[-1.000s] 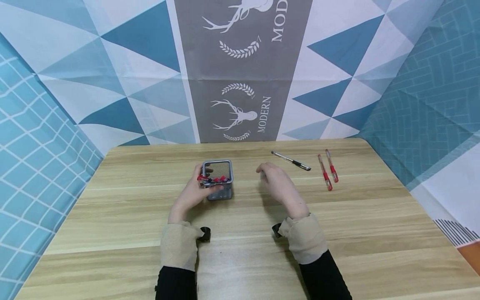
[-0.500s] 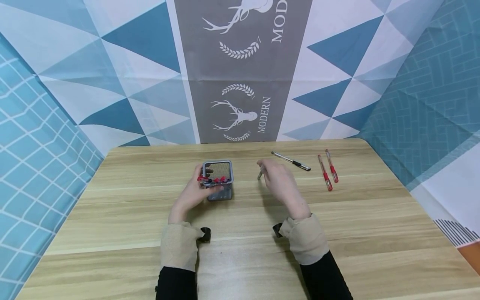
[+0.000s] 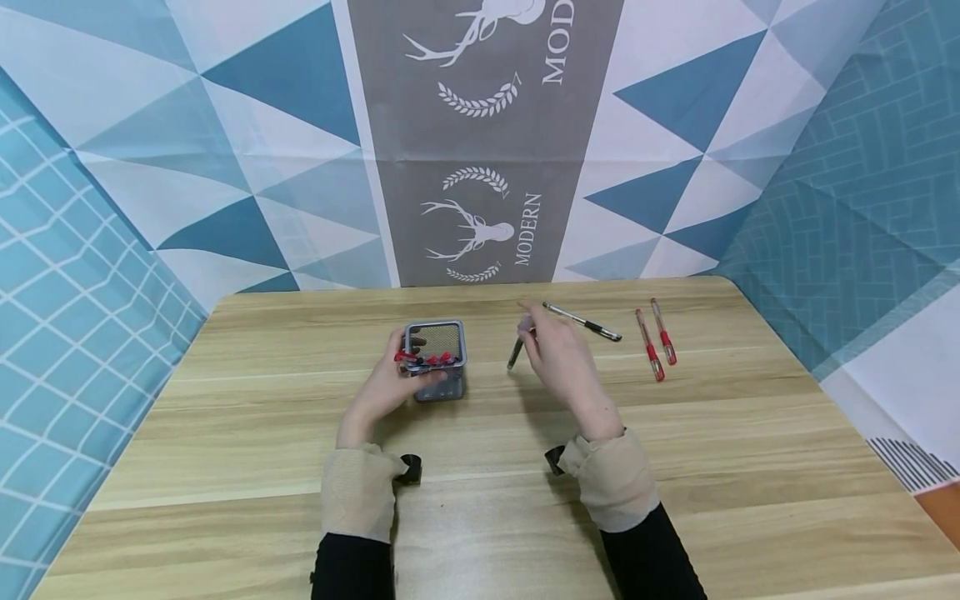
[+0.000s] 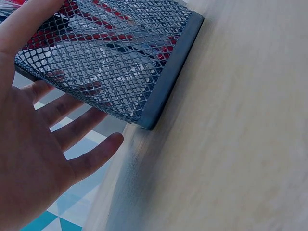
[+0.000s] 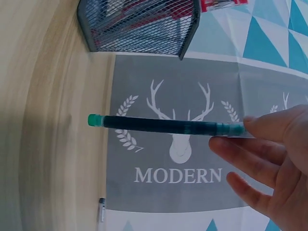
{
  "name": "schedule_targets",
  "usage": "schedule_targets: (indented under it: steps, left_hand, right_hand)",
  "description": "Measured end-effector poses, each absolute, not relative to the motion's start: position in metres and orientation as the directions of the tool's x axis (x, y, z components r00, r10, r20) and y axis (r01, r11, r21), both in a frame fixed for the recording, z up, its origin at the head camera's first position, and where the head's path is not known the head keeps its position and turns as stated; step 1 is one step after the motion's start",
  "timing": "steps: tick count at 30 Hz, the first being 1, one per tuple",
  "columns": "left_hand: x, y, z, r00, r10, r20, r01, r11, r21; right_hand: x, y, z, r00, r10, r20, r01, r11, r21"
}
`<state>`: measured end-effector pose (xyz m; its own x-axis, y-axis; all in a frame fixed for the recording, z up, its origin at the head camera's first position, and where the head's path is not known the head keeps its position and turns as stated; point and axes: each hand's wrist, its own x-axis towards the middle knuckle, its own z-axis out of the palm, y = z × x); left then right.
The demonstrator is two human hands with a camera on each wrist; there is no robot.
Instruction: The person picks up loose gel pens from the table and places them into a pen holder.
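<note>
A dark metal mesh pen holder (image 3: 442, 386) stands upright on the table, with several red and black pens inside. My left hand (image 3: 384, 390) grips it from the left side, thumb across the front and fingers behind. Through the mesh (image 4: 106, 62), the left wrist view shows the pens inside. To the right of the holder, my right hand (image 3: 561, 358) pinches a pen (image 5: 159, 125) between thumb and fingers. This pen has a dark barrel and a green tip end; it is held above the table, tilted, with its lower end pointing toward the front left.
On the wooden table (image 3: 480, 517), a clear pen with a black grip (image 3: 583, 321) lies behind the right hand. Farther right lie two red pens, a nearer one (image 3: 650, 346) and a farther one (image 3: 663, 332). A patterned cloth (image 3: 480, 125) hangs along the back edge.
The pen in my right hand has come into view and swung so that its lower end points down and forward-left. My left hand and the pen holder have stayed still.
</note>
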<state>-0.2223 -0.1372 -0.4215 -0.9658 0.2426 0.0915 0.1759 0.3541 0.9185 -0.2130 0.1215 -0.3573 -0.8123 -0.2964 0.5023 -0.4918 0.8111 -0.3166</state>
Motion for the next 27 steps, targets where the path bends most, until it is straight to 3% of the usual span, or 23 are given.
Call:
schedule_targets:
  steps: [11,18,27]
  left_hand:
    - [-0.222,-0.137,-0.421,-0.970,0.228,0.084,0.166,0.370,0.914]
    - [-0.221,-0.136,-0.421,-0.969,0.232,0.083,0.166,0.367,0.915]
    - [-0.222,-0.137,-0.422,-0.967,0.238,0.090,0.173,0.358,0.918]
  right_hand:
    - [-0.204,0.117,-0.346,-0.751,-0.274,0.601,-0.571,0.727,-0.381]
    - [-0.202,0.115,-0.344,-0.709,-0.277,0.649,-0.608,0.706,-0.363]
    - [-0.196,0.104,-0.341,-0.579,-0.282,0.765,-0.705,0.644,-0.297]
